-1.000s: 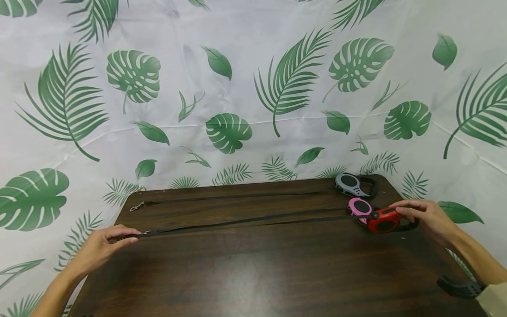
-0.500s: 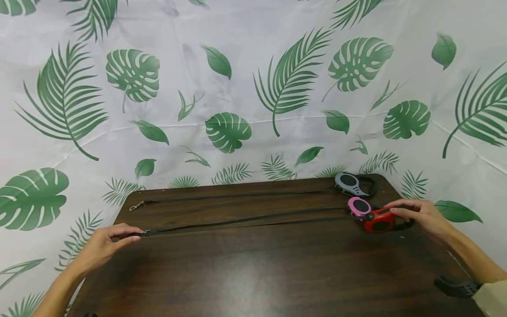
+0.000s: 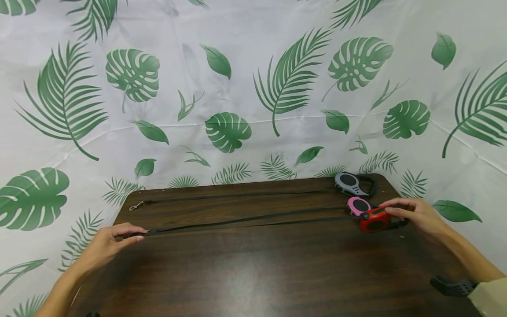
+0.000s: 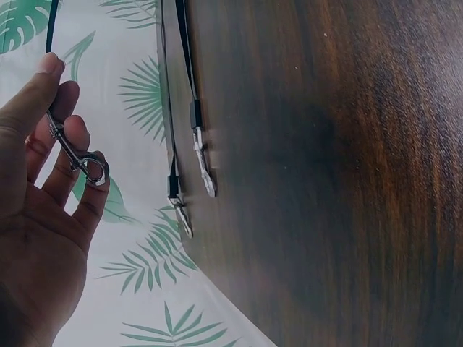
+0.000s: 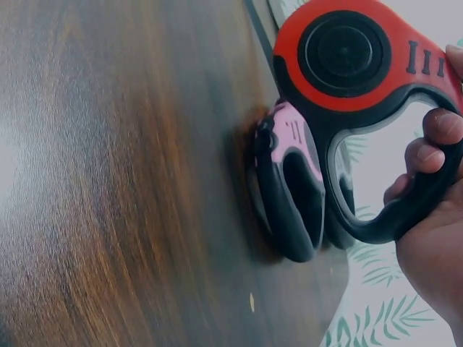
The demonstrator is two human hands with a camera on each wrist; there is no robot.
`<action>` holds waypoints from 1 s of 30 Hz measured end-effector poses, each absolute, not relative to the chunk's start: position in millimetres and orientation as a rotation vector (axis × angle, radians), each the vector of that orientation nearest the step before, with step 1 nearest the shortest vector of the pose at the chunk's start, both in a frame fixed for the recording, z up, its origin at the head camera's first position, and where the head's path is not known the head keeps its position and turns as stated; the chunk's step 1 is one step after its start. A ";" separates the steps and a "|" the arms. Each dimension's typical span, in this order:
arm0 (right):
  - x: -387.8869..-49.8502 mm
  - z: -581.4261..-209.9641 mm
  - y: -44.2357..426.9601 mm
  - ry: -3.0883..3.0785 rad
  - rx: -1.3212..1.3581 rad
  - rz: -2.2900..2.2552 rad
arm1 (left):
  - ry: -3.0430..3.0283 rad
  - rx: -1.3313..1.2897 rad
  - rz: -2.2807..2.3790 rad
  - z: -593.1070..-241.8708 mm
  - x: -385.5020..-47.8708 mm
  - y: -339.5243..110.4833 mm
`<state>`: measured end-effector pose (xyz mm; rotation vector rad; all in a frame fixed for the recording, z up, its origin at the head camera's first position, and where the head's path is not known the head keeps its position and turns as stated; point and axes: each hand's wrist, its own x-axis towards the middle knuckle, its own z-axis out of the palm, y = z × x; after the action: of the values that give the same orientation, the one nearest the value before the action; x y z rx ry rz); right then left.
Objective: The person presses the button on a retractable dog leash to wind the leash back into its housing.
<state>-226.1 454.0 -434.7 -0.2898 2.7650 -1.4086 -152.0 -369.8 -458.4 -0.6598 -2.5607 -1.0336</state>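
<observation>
My right hand (image 3: 416, 218) grips the handle of a red retractable dog leash (image 3: 374, 220), held above the table's right side; its fingers wrap round the black loop in the right wrist view. At the left, my left hand (image 3: 107, 243) pinches the strap end between thumb and fingers. The metal clip (image 4: 94, 168) lies along the fingers in the left wrist view. A pink leash (image 3: 358, 204) on the table is partly covered by the red one, and a grey leash (image 3: 348, 182) lies behind it. Black straps (image 3: 237, 220) stretch leftwards across the table.
The dark wooden table (image 3: 245, 281) has two more clips lying near its left edge, one of them a silver clip (image 4: 205, 166). A white leaf-print backdrop (image 3: 237, 79) stands behind and beside it.
My right hand has moved slightly left with the red leash, which now covers more of the pink one. The left hand has shifted a little to the right.
</observation>
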 end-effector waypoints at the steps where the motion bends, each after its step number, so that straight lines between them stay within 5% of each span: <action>1: -226.1 -434.8 453.1 2.775 -0.301 -1.400 | -2.557 -0.661 -1.031 -458.3 -152.4 -369.2; 30: -218.3 -430.1 415.6 2.784 -0.445 -1.361 | -2.510 -0.710 -0.997 -456.6 -153.3 -355.7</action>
<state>-218.3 415.6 -430.1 -0.4445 2.7844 -1.3610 -153.3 -355.7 -456.6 -0.7105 -2.5103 -0.9971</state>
